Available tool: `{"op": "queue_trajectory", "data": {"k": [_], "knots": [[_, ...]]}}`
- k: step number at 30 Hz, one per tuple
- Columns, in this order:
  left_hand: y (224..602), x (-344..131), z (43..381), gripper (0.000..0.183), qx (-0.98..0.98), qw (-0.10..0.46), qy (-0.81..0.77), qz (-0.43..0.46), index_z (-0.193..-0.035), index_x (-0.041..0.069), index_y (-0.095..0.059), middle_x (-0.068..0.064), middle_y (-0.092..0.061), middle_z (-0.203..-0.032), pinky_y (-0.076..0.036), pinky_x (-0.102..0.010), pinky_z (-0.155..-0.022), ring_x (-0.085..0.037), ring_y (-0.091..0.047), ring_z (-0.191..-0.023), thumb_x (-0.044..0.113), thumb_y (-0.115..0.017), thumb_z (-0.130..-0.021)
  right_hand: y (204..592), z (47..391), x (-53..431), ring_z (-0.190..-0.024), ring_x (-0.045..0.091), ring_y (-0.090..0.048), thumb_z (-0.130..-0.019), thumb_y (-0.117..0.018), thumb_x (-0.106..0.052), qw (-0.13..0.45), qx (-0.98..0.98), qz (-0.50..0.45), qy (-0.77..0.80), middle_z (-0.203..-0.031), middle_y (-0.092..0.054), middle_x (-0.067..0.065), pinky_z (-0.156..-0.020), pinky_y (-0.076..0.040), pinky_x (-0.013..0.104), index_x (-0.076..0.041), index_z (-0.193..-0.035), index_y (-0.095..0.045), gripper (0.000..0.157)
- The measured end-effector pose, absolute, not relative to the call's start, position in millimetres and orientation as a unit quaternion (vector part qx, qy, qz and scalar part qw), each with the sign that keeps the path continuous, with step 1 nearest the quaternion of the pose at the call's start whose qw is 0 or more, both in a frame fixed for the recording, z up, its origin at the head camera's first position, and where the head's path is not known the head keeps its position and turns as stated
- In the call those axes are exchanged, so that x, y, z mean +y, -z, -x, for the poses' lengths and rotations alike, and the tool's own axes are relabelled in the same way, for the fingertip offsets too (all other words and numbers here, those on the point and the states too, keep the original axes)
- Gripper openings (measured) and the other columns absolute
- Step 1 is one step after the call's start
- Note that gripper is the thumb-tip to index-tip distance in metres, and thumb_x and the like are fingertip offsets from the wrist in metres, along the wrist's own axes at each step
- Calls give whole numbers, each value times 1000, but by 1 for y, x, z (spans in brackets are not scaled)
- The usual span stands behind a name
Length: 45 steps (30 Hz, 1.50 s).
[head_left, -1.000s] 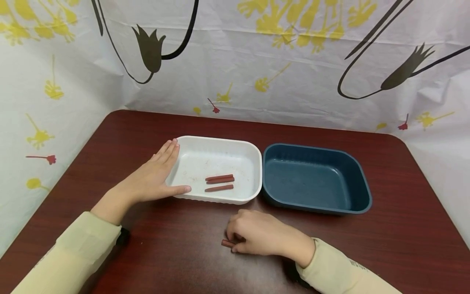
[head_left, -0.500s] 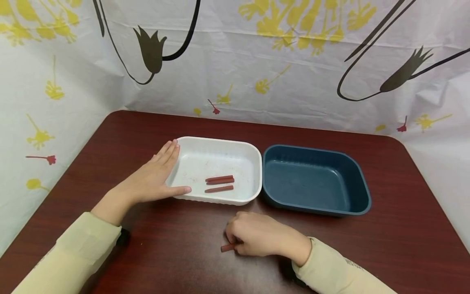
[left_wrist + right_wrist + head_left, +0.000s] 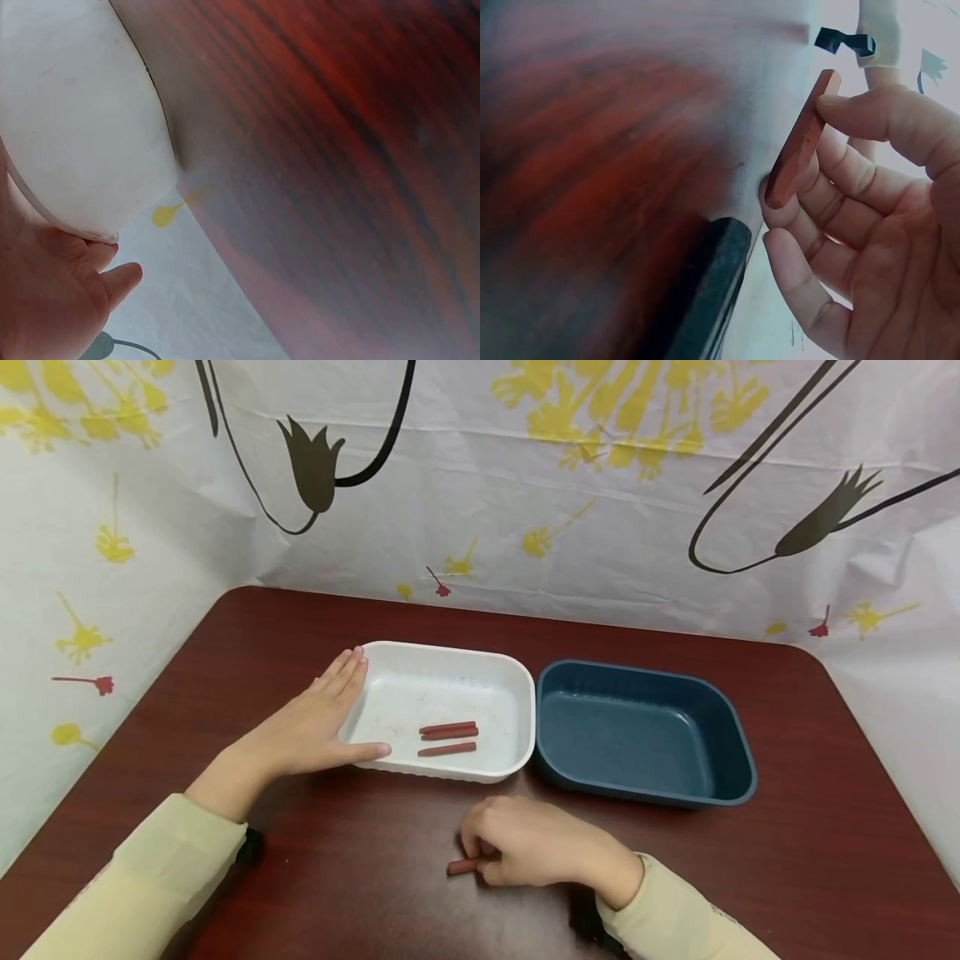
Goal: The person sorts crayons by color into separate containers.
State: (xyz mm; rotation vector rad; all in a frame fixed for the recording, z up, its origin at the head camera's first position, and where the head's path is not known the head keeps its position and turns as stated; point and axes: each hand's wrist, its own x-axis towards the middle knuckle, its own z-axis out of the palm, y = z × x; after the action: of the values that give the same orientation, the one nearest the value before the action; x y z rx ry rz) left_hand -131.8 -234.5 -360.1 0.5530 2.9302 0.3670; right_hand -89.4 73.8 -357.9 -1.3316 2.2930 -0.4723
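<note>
My right hand (image 3: 536, 843) is above the table just in front of the trays. It pinches a reddish-brown crayon (image 3: 804, 142) between thumb and fingers, and one end sticks out to the left. In the right wrist view the crayon shows flat facets, with my thumb pressing on it near its upper end. My left hand (image 3: 311, 727) lies with straight fingers along the left end of a white tray (image 3: 525, 752), its thumb over the front rim. Inside that tray, several similar crayons (image 3: 447, 749) lie nearly parallel, towards the right.
A dark blue tray (image 3: 738, 777) stands right beside the white one, with nothing seen in it. Both rest on a dark red wood-grained table (image 3: 360, 877). A white patterned sheet (image 3: 465, 485) hangs behind the table and along its sides.
The crayon in my right hand has turned a little and its exposed end now juts out slightly further left. My left hand stays on the white tray. The head view has shifted a touch.
</note>
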Motion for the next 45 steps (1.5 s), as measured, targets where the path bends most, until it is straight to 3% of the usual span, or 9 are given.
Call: {"op": "queue_trajectory", "data": {"k": [9, 26, 45], "knots": [[360, -235, 132, 119, 974, 69, -117, -182, -157, -4, -3, -16, 4, -168, -19, -58, -122, -33, 2, -156, 74, -57, -84, 351, 89, 74, -61, -1, -45, -78, -72, -8, 233, 828, 474, 190, -74, -54, -16, -54, -38, 13, -24, -74, -60, 20], [357, -235, 132, 119, 974, 71, -114, -180, -157, -3, -2, -15, 6, -168, -20, -58, -121, -33, 2, -156, 73, -58, -84, 331, 95, 79, -73, 0, -52, -83, -70, -9, 184, 826, 478, 234, -83, -58, -14, -68, -44, 13, -21, -84, -65, 13], [359, -233, 133, 119, 974, 74, -116, -180, -157, -3, -3, -16, 5, -168, -19, -58, -122, -34, 1, -156, 73, -58, -84, 321, 116, 86, -70, 0, -50, -87, -66, -6, 138, 821, 467, 300, -86, -57, -12, -65, -47, 19, -19, -90, -63, 14]]}}
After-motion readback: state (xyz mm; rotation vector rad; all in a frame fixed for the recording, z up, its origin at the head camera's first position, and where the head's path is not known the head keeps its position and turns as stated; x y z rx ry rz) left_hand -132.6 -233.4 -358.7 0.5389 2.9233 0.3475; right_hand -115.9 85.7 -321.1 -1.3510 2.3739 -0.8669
